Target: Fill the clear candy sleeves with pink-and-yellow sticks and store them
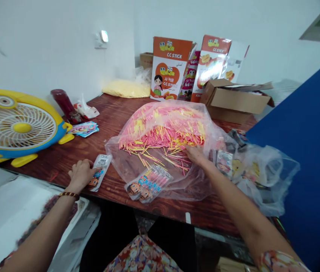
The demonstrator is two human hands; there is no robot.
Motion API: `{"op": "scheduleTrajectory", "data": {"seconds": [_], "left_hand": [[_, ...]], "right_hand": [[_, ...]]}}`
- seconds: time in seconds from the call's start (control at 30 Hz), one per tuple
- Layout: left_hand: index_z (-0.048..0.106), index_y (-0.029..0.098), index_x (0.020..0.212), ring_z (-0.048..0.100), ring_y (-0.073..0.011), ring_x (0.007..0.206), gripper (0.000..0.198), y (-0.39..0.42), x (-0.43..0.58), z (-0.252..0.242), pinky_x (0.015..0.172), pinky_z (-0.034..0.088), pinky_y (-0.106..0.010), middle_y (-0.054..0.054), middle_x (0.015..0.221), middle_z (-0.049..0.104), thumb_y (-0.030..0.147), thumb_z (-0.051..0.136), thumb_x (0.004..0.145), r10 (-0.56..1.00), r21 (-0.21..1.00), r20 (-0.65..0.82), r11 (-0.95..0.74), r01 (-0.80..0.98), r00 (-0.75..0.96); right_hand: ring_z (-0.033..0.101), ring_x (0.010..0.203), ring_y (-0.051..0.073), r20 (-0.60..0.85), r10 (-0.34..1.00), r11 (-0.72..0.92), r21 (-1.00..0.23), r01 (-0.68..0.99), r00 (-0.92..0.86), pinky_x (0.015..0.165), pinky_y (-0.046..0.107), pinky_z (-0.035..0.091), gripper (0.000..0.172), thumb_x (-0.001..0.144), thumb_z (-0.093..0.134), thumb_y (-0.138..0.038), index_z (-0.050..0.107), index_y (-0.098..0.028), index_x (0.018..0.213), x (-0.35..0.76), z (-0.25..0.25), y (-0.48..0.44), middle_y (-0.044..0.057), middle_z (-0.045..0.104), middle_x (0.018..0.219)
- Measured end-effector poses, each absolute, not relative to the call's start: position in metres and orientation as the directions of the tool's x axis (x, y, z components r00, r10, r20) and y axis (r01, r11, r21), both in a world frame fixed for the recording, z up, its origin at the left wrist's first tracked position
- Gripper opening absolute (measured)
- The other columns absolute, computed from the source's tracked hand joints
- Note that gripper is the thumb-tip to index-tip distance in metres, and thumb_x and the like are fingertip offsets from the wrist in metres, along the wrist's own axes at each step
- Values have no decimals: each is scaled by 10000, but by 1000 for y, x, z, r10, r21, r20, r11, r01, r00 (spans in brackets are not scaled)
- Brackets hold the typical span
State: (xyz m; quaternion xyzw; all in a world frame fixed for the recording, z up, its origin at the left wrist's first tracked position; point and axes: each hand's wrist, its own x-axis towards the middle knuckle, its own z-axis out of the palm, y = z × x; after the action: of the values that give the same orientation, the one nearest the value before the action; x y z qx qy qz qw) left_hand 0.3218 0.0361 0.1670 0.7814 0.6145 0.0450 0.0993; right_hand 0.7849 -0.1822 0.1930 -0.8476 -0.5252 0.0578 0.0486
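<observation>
Packet (101, 175) points away, slanting right.

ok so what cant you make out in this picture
Head view, hidden: whether the right hand holds anything; its fingertips are lost against the sticks.
Head view, hidden: the inside of the open cardboard box, mostly behind its flaps.
Head view, cut off: the outer side of the fan, by the left edge.
Head view, too small: the fine print on the packet by the left hand.

Soft light, perhaps slight blur.
</observation>
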Motion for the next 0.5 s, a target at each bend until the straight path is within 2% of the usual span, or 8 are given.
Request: {"op": "scheduleTrajectory", "data": {"seconds": [0.17, 0.3, 0.4, 0.5], "left_hand": [[572, 150, 1085, 590, -416, 1125, 427, 37, 323, 168, 904, 427, -535, -208, 1110, 677, 473, 582, 806, 978, 309, -78, -158, 938, 191], [540, 161, 1209, 633, -404, 1093, 465, 39, 319, 168, 914, 413, -522, -193, 1074, 716, 440, 551, 838, 981, 358, -37, -163, 919, 188], [579, 174, 1167, 643, -409, 1079, 394, 39, 313, 168, 908, 406, -524, -202, 1085, 716, 433, 474, 888, 971, 334, 1, -227, 915, 240], [580, 180, 1130, 664, -393, 1021, 373, 37, 309, 169, 898, 408, -524, -180, 1031, 721, 441, 424, 914, 961, 287, 35, -273, 918, 274]], "right_hand": [[622, 786, 198, -3, 878, -452, -330, 828, 479, 714, 275, 396, 172, 926, 475, -271, 605, -168, 880, 779, 191, -172, 91, 690, 846], [532, 636, 159, 59, 835, -451, -496, 742, 547, 608, 258, 380, 255, 932, 427, -362, 513, -201, 755, 772, 184, -164, 7, 603, 701], [459, 587, 145, 91, 803, -433, -589, 682, 589, 578, 258, 355, 341, 880, 483, -475, 432, -222, 657, 766, 178, -160, -33, 501, 610], [448, 582, 143, 97, 788, -401, -668, 626, 608, 584, 264, 357, 368, 809, 554, -497, 396, -230, 611, 760, 175, -157, -43, 470, 574]]}}
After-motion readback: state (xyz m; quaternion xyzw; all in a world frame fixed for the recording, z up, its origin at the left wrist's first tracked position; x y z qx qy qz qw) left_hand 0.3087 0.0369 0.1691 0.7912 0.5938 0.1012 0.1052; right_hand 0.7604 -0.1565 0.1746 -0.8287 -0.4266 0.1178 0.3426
